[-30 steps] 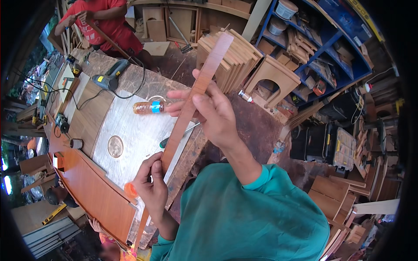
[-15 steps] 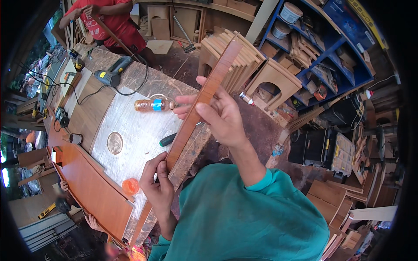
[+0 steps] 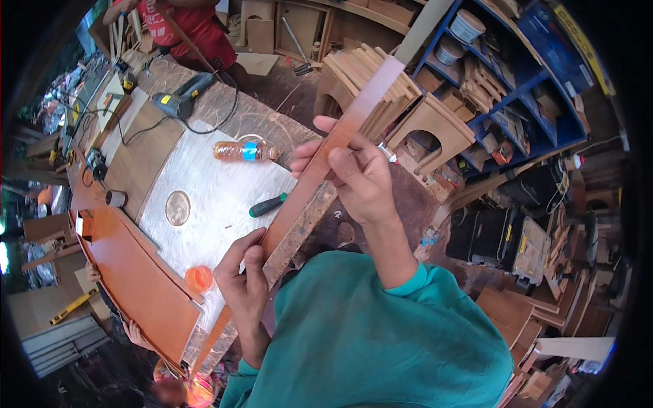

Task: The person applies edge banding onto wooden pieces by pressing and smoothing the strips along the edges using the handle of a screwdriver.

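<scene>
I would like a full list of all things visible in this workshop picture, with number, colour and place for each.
long flat wooden strip: one, reddish-brown, held slanting over the bench edge
clear plastic bottle: one, amber with blue label, lying on the bench
green-handled screwdriver: one, beside the strip
small orange cup: one, near bench edge
power tool: one, grey-green, far bench
arched wooden stools: several, light wood, floor
blue shelf: one, right
other person in red shirt: one, top
left hand: gripping lower strip
right hand: gripping middle
</scene>
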The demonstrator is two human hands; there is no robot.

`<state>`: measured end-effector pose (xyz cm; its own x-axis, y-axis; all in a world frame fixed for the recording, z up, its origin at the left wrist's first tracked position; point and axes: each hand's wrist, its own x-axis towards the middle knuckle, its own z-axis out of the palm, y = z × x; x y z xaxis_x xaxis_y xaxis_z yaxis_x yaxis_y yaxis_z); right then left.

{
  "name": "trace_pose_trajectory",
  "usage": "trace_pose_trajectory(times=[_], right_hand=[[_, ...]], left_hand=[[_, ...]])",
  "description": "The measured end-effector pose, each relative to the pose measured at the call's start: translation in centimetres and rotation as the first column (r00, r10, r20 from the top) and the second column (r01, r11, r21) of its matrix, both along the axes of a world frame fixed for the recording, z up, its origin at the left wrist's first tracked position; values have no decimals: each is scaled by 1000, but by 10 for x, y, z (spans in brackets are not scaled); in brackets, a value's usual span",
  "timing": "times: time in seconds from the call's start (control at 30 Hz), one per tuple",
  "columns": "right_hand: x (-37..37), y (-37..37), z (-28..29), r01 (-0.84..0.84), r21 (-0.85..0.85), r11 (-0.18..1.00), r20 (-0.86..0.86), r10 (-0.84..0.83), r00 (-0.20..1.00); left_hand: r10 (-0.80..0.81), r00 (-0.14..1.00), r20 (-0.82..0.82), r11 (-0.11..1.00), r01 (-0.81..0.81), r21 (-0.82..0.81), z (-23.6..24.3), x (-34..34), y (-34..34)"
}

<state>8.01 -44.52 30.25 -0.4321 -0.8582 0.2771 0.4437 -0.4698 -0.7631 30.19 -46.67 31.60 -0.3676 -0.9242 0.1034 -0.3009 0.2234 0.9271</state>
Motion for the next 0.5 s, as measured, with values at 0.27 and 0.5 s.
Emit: trace_pose_trajectory(times=[0.27, 0.5], right_hand=[[0, -10, 6, -75, -249, 966, 554, 205, 807], [-12, -24, -6, 71, 2, 998, 500, -62, 864]], left_hand=[[-72, 992, 99, 959, 96, -267, 1, -9, 10], [-16, 983, 183, 895, 95, -436, -11, -10, 12]])
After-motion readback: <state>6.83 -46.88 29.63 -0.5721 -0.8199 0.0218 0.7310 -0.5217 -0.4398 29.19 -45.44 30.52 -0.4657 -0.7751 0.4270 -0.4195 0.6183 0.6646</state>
